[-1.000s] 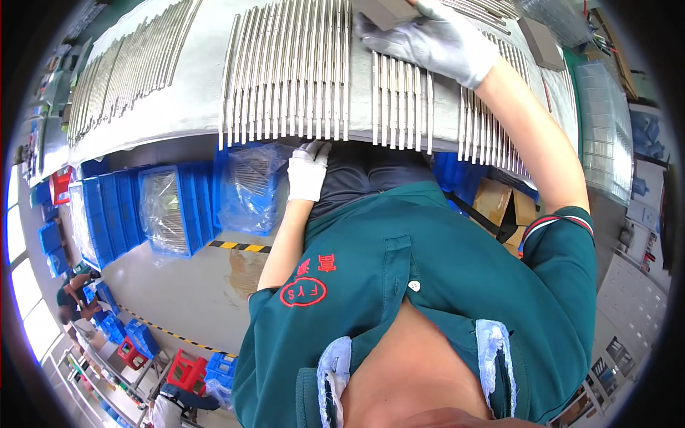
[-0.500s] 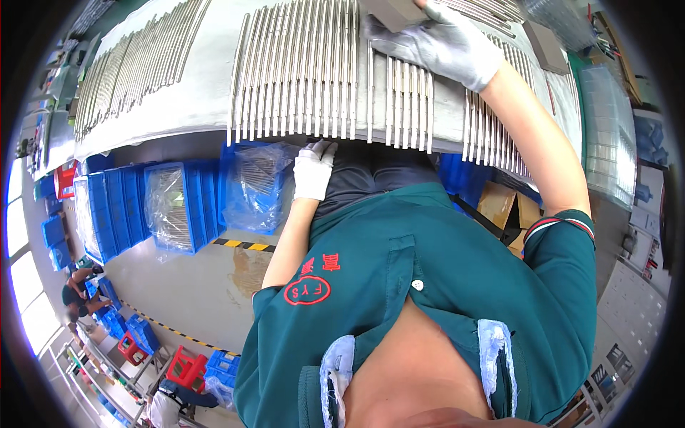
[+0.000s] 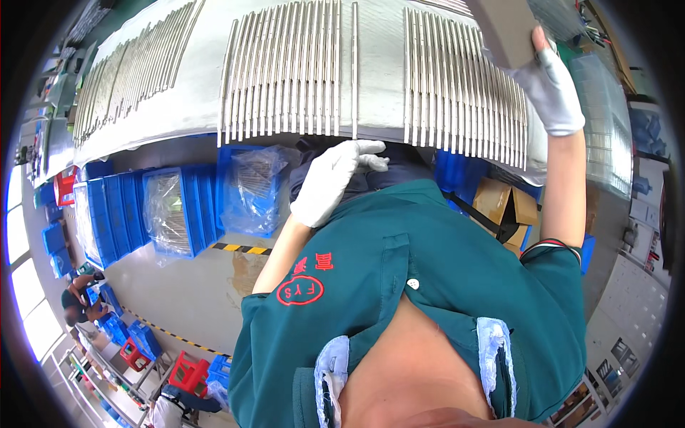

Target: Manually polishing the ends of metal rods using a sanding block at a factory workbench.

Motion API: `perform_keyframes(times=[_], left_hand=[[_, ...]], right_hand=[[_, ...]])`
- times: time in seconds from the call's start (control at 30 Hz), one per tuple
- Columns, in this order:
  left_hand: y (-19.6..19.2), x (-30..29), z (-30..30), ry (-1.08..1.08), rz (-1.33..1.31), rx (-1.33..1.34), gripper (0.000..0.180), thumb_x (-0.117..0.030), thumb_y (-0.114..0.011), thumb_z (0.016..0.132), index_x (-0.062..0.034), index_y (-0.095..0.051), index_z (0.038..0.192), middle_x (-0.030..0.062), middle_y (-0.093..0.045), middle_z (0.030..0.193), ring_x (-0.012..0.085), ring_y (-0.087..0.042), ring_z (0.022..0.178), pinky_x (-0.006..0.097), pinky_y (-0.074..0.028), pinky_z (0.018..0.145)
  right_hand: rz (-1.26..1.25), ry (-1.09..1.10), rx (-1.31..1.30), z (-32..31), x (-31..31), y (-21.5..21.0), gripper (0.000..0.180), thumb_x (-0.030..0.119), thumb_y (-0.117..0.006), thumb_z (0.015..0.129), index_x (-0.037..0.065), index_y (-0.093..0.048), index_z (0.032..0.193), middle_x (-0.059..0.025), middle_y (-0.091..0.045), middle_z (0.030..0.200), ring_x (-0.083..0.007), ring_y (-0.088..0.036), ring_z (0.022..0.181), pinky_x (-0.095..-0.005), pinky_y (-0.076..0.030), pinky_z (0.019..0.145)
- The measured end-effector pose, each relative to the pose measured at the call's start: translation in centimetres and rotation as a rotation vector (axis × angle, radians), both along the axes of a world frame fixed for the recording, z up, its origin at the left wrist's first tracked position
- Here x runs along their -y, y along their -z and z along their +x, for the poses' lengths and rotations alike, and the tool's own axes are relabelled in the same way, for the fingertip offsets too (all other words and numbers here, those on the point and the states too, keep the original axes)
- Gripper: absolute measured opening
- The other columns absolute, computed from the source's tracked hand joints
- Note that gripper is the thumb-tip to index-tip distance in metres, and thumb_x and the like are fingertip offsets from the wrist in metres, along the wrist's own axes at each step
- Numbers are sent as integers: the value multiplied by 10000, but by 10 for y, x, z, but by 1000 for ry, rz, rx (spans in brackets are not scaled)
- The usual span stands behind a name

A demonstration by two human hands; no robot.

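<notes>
My right hand (image 3: 553,93), in a white glove, grips a grey-brown block (image 3: 505,32) at the far right of the table, its thumb along the block's side. The block partly covers the upper ends of a right-hand row of metal rods (image 3: 464,85). A single rod (image 3: 354,71) lies between that row and a middle row of rods (image 3: 278,71). My left hand (image 3: 332,178), also gloved, is at the table's near edge, just below the single rod's lower end. Its fingers are stretched out and hold nothing; I cannot tell whether they touch the rod.
More rods (image 3: 135,64) lie on the pale-covered table (image 3: 193,107) at the left. Blue crates (image 3: 189,210) with plastic-wrapped rods stand on the floor, left of my body. A cardboard box (image 3: 499,207) is at my right. Other people (image 3: 82,296) are farther back at the left.
My right hand has moved right, away from the middle rods. Several rods from the middle now lie with the right row, leaving one apart. My left hand has risen slightly rightward, fingers stretched out.
</notes>
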State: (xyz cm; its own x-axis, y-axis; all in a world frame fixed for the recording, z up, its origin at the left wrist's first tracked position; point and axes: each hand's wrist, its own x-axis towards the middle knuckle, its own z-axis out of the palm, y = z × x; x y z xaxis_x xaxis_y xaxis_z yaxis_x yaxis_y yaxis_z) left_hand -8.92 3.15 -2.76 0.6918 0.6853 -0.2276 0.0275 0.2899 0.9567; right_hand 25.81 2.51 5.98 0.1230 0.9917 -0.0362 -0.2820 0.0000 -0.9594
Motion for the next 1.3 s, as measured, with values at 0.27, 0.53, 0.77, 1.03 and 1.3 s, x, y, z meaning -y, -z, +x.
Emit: perform_keyframes(times=[0.27,0.53,0.77,1.03,1.3], left_hand=[[-9,2,25,-254,-367,188,543,-457,-352,979,43,-560,963,51,-537,670,197,-611,785,360,-477,859],[-15,8,35,-294,-251,46,378,-319,-563,919,17,-604,751,38,-511,577,109,-515,551,268,-507,649],[-19,7,33,-186,258,-361,320,-296,-614,871,-3,-605,742,97,-561,613,163,-532,542,290,-419,548],[-15,4,38,-186,493,-417,340,-304,-620,858,-5,-580,701,139,-555,624,260,-556,569,351,-436,563],[-14,2,40,-73,301,-461,336,-309,-595,883,-8,-602,734,115,-569,623,194,-574,579,333,-460,577]], right_hand=[[-129,119,1037,2,42,-10,539,423,-575,876,45,-533,1258,-127,-568,1221,-181,-486,1169,-288,-344,995],[-68,112,1454,-2,37,-3,601,392,-610,847,79,-460,1337,-143,-505,1317,-243,-457,1229,-327,-316,1034],[-83,71,1693,-22,31,0,597,329,-665,779,111,-494,1307,-144,-517,1283,-306,-462,1212,-354,-349,1025],[250,-216,1972,-28,22,-15,601,339,-642,756,161,-500,1312,-144,-346,1434,-337,-261,1351,-464,-164,1127],[18,-25,1866,-50,25,7,670,502,-635,760,214,-472,1342,-149,-304,1458,-360,-255,1348,-438,-187,1116]])
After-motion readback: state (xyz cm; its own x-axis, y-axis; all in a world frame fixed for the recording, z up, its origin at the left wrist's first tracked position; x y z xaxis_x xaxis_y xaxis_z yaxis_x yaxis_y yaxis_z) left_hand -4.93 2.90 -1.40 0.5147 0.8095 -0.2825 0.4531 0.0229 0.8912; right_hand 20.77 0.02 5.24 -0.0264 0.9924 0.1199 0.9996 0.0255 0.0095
